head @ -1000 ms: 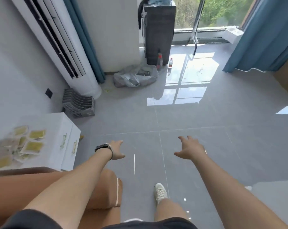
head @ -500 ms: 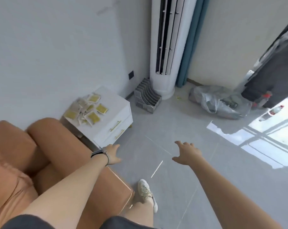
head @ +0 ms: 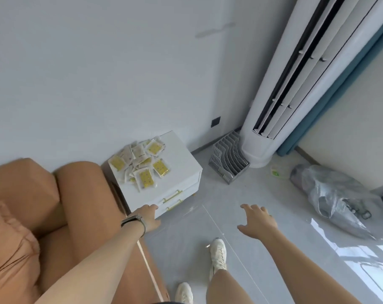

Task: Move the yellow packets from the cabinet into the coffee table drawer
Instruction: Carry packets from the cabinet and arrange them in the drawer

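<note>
Yellow packets (head: pixel 142 165): heaped on my white cabinet (head: pixel 181 172), toward its back-left corner.
My left hand (head: pixel 150 219): empty, fingers relaxed, in front of the cabinet's front-left corner.
My right hand (head: pixel 257 221): empty, fingers spread, over the floor (head: pixel 274 205).

Bright daylight from right; glare on floor (head: pixel 361 249); wide-angle bending at edges; slight softness.

No legible text or labels anywhere
</note>
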Available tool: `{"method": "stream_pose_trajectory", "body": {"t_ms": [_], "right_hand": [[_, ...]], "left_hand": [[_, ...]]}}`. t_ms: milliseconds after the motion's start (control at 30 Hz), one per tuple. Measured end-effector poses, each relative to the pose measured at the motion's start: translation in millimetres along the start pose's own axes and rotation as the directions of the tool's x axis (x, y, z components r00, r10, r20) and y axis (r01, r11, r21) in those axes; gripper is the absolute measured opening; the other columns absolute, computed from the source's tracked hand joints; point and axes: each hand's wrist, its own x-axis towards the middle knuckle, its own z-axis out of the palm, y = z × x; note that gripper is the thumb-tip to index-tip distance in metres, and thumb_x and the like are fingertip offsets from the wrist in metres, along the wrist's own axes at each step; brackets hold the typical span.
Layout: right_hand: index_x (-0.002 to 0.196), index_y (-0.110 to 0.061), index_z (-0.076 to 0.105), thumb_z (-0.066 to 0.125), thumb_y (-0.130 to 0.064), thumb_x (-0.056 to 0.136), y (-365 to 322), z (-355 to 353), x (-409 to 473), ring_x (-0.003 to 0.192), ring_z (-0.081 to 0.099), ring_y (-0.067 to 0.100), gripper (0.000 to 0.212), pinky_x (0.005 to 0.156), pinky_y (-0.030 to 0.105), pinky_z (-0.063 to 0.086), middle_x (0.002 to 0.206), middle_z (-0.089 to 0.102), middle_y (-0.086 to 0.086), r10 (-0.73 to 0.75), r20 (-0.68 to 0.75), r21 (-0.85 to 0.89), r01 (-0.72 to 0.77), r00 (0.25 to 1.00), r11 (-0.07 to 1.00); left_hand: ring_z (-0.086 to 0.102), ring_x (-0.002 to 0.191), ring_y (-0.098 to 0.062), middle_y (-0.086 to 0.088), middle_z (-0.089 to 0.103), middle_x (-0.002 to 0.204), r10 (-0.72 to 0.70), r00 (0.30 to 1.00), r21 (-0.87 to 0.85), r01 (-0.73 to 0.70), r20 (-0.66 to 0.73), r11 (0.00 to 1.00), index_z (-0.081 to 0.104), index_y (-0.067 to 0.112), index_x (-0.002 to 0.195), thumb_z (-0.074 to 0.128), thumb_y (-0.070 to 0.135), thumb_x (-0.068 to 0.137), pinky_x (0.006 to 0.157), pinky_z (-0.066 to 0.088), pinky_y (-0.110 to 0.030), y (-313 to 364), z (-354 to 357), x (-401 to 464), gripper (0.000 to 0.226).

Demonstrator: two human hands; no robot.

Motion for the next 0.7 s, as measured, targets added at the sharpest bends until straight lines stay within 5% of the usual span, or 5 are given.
{"method": "stream_pose_trajectory", "body": {"t_ms": [433,533,700], "right_hand": [[0.147,-0.03,0.031,0.057,-0.036,0.086,-144,-115,206,0.135,0.036,0.026,0.067,0.099,0.039,0.04,0.139,0.05,0.001,-0.234,0.108,-0.163,0.249,0.966,0.955],[0.145,-0.029,0.033,0.057,-0.034,0.085,-188,-105,238,0.128,0.044,0.025,0.064,0.092,0.035,0.045,0.131,0.055,0.001,-0.236,0.167,-0.002,0.239,0.957,0.971],[0.145,-0.017,0.035,0.062,-0.03,0.088,-240,-71,282,0.121,0.051,0.026,0.064,0.093,0.031,0.041,0.127,0.058,0.01,-0.099,0.268,0.344,0.001,0.958,0.939]], "left_hand": [[0.053,0.122,-0.023,-0.008,0.046,0.144,-0.288,0.957,-0.478,0.262,0.019,0.838,0.035,0.019,0.147,0.042,0.024,0.098,0.096,0.045,-0.03,-39,-64,105,0.049],[0.054,0.12,-0.022,-0.008,0.047,0.143,-0.31,0.948,-0.521,0.298,0.068,0.8,0.037,0.019,0.145,0.043,0.023,0.097,0.095,0.044,-0.029,-61,-66,129,0.049],[0.052,0.123,-0.024,-0.008,0.049,0.141,-0.315,0.942,-0.599,0.318,0.113,0.735,0.038,0.018,0.145,0.044,0.021,0.096,0.099,0.043,-0.032,-96,-66,181,0.049]]}}
